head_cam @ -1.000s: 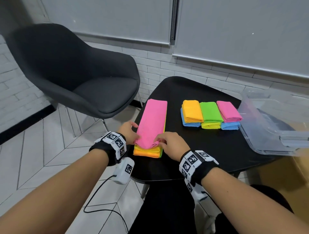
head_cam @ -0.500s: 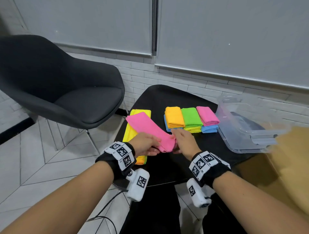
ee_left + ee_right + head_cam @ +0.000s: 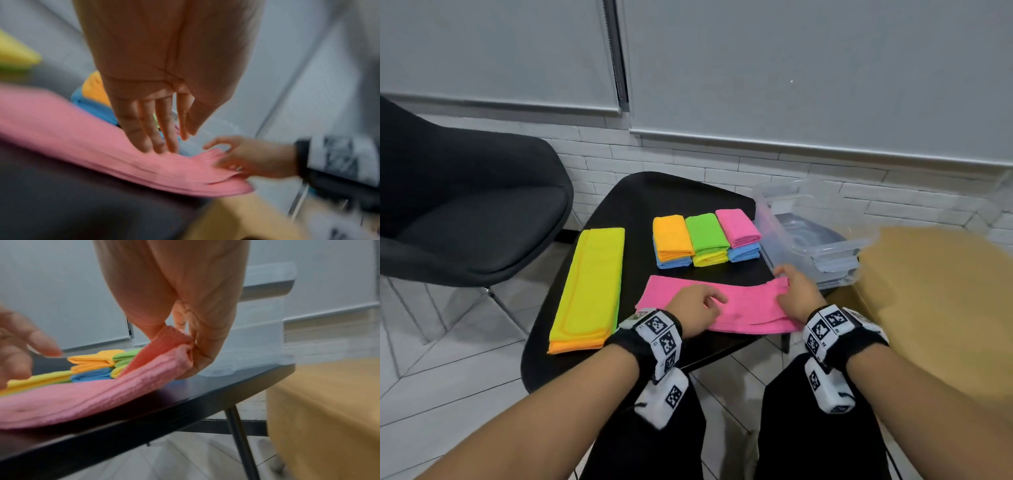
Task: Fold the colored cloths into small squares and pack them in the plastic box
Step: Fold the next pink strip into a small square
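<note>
R hand (image 3: pixel 796 291) pinches pink cloth (image 3: pixel 739 311) end; strip's long axis runs leftward to L hand (image 3: pixel 697 308), flat, fingers straight, mid-strip.

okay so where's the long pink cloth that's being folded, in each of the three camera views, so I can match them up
Head: the long pink cloth lies across the near table edge, lower centre, under both hands.
Left wrist: a blurred band running from the left edge to right of centre, beneath the left hand.
Right wrist: lower left, its end lifted and pinched by the right hand.
Shared landmark: the folded orange cloth behind it.
</note>
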`<state>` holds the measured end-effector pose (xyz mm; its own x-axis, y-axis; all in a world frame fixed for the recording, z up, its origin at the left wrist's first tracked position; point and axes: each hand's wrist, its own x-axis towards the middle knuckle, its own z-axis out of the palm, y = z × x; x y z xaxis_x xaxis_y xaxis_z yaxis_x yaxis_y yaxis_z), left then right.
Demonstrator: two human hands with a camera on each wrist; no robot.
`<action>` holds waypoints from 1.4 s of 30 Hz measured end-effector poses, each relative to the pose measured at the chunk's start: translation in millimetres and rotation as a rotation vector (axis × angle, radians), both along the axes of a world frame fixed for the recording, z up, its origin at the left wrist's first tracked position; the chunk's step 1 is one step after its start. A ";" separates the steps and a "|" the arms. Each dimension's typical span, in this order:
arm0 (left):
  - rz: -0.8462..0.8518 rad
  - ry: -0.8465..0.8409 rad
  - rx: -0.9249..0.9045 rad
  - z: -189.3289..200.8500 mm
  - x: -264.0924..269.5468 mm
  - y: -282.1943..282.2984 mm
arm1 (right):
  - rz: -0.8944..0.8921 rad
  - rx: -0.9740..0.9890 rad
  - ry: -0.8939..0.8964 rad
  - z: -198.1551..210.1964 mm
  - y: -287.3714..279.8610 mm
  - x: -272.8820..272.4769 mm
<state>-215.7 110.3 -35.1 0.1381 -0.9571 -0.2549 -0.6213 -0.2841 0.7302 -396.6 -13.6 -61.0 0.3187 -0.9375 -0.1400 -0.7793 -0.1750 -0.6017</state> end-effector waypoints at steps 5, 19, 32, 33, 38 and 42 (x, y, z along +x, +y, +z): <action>-0.105 -0.404 0.041 -18.6 25.2 -7.2 | 0.012 0.016 -0.006 -3.2 -2.7 -18.0; -0.109 -0.627 0.091 -21.7 3.1 -10.4 | 0.029 -0.098 0.093 2.0 15.4 -9.8; -0.256 -0.561 0.139 -46.5 -11.8 -7.9 | 0.241 -0.260 0.127 12.9 46.6 47.2; -0.240 -0.555 0.134 -47.5 -10.9 -6.8 | 0.261 -0.244 0.134 11.3 49.8 50.6; -0.176 -0.598 0.166 -51.5 -2.1 -1.8 | 0.291 -0.116 0.024 -2.9 62.4 58.2; -0.200 -0.578 0.163 -56.7 5.0 1.4 | 0.246 -0.062 -0.067 -7.6 60.2 52.2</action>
<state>-210.7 111.7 -91.8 0.1196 -0.9338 -0.3371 -0.9551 -0.2010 0.2179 -344.4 46.5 -68.6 0.5451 -0.8365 -0.0558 -0.6673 -0.3926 -0.6329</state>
